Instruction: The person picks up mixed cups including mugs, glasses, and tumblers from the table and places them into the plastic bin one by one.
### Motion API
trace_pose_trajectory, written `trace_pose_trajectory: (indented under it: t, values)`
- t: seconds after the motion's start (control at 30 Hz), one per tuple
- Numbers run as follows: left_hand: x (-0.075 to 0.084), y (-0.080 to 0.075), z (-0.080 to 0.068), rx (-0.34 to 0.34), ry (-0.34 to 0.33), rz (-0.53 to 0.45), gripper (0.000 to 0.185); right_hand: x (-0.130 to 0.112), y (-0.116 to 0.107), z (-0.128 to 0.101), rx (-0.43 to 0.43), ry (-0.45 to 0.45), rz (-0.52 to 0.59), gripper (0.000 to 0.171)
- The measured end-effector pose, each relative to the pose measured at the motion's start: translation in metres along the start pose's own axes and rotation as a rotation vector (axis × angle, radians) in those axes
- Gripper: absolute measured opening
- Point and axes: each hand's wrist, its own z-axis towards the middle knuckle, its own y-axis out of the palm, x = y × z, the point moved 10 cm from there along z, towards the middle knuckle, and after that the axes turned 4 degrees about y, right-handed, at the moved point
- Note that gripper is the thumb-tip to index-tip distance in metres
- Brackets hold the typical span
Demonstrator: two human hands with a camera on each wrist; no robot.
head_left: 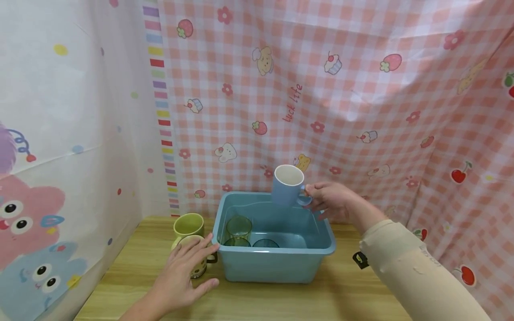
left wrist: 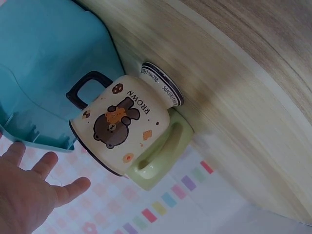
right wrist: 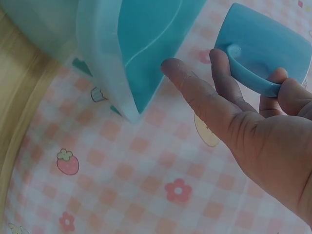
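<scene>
The right hand (head_left: 331, 199) pinches a blue mug (head_left: 286, 189) by its handle (right wrist: 254, 79). The left hand (head_left: 180, 275), fingers spread, partly hides a cream mug (left wrist: 109, 127); the tub (head_left: 273, 266) conceals most of two glasses (head_left: 266, 244).

Near the teal bin (right wrist: 100, 63), the right hand (right wrist: 265, 134) grips a blue mug (right wrist: 268, 41) by its handle (right wrist: 253, 82); checked cloth (right wrist: 122, 180) backs the bin.

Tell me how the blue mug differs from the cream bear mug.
The blue mug is held up in the right hand, while the cream bear mug stands on the table. The blue mug's visible sides are plain; the cream bear mug's show a bear and lettering. The blue mug's handle is blue, the cream bear mug's dark. Both are single-handled.
</scene>
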Motion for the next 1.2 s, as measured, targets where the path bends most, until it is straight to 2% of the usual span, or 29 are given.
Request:
trace_pose_trajectory:
  t: [0.47, 0.9, 1.2]
  values:
    - [-0.001, 0.001, 0.000, -0.014, -0.014, -0.004, 0.074, 0.004, 0.017, 0.014, -0.008, 0.027, 0.015, 0.034]
    - [-0.001, 0.001, 0.000, -0.013, -0.015, -0.003, 0.074, 0.010, 0.029, 0.023, -0.023, 0.039, -0.029, 0.034]
    - [-0.002, 0.002, 0.000, -0.018, -0.015, 0.000, 0.076, 0.017, 0.046, 0.031, -0.066, 0.063, -0.051, 0.033]
